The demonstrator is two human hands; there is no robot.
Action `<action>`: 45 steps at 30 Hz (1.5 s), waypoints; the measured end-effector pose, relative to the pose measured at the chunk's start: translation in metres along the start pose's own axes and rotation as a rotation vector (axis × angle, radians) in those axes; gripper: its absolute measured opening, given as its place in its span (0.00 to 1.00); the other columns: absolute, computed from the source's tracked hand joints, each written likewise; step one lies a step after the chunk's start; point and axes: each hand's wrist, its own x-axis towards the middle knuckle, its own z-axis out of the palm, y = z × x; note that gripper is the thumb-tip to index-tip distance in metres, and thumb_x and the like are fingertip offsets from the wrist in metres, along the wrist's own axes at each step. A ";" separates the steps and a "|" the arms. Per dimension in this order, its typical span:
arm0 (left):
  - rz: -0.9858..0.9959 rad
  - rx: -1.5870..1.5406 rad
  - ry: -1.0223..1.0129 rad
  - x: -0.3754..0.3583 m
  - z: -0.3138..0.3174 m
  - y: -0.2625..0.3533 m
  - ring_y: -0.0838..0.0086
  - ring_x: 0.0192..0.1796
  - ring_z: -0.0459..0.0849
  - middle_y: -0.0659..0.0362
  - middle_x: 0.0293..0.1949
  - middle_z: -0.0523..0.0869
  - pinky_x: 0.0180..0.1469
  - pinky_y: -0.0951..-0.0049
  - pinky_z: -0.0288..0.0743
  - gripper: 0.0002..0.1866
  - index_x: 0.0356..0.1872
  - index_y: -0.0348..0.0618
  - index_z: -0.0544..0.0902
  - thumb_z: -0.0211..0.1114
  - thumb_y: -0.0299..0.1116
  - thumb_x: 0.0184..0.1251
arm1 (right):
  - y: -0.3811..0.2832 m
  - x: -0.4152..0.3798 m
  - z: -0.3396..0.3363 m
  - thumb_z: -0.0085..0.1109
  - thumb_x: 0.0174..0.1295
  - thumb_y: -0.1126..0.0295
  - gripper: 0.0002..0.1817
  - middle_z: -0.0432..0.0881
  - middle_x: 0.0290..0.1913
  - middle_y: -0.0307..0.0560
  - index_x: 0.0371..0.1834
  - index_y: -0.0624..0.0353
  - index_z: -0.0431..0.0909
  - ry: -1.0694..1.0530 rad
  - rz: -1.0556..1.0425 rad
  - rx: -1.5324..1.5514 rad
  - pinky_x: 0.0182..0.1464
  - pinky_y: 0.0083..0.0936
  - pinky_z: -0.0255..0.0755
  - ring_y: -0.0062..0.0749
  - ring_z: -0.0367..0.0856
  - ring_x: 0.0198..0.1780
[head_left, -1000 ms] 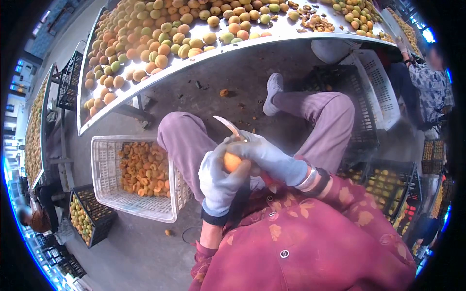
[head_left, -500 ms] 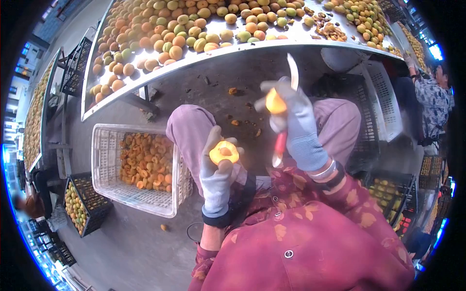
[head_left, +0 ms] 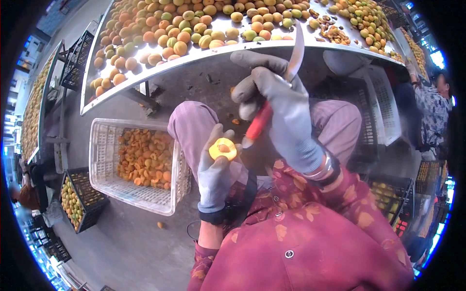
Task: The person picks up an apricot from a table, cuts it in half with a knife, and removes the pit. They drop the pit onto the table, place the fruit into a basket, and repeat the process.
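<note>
A halved orange fruit (head_left: 223, 149), with the pit showing in its cut face, is held in the gloved fingers of my left hand (head_left: 213, 169). My right hand (head_left: 281, 102), gloved too, is raised in front of the table edge and grips a knife (head_left: 262, 119) by its red handle. The curved blade points up over the table's rim. No fruit shows between the right fingers. To the left of my knee, a white crate (head_left: 133, 196) holds many cut orange pieces (head_left: 145, 160).
Whole fruits (head_left: 179, 29) cover much of a metal table (head_left: 194, 54) ahead, with scraps at its right. Black crates of fruit stand at the left (head_left: 90, 206) and right (head_left: 393, 194). Another person (head_left: 432, 106) is at the far right.
The fruit piece that was in my right hand is gone from it. That hand has moved up and left with the knife. My left hand still holds its half, almost unmoved.
</note>
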 end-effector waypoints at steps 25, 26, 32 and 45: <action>0.008 0.007 0.119 0.001 0.002 0.003 0.74 0.30 0.76 0.56 0.39 0.79 0.36 0.74 0.72 0.36 0.68 0.29 0.62 0.58 0.46 0.67 | 0.028 -0.054 -0.035 0.58 0.67 0.72 0.13 0.83 0.43 0.43 0.50 0.68 0.79 -0.358 0.232 -0.206 0.50 0.18 0.75 0.19 0.79 0.47; -0.017 -0.003 0.128 0.001 0.002 0.003 0.75 0.29 0.75 0.57 0.37 0.79 0.36 0.74 0.72 0.35 0.68 0.29 0.63 0.54 0.48 0.70 | 0.029 -0.054 -0.036 0.59 0.66 0.73 0.14 0.83 0.44 0.43 0.52 0.69 0.78 -0.365 0.272 -0.185 0.51 0.18 0.74 0.19 0.79 0.48; 0.010 0.054 0.200 0.002 -0.001 -0.007 0.72 0.42 0.76 0.54 0.45 0.79 0.49 0.71 0.70 0.32 0.64 0.30 0.68 0.45 0.52 0.76 | 0.037 -0.061 -0.035 0.60 0.66 0.71 0.14 0.83 0.46 0.44 0.51 0.68 0.78 -0.349 0.191 -0.243 0.50 0.18 0.75 0.20 0.79 0.49; 0.030 0.343 0.234 0.000 -0.004 -0.012 0.74 0.50 0.78 0.53 0.54 0.79 0.53 0.76 0.72 0.28 0.58 0.32 0.75 0.45 0.49 0.76 | 0.066 -0.059 -0.043 0.56 0.67 0.69 0.13 0.83 0.46 0.43 0.49 0.65 0.80 -0.252 0.404 -0.115 0.37 0.17 0.79 0.25 0.84 0.43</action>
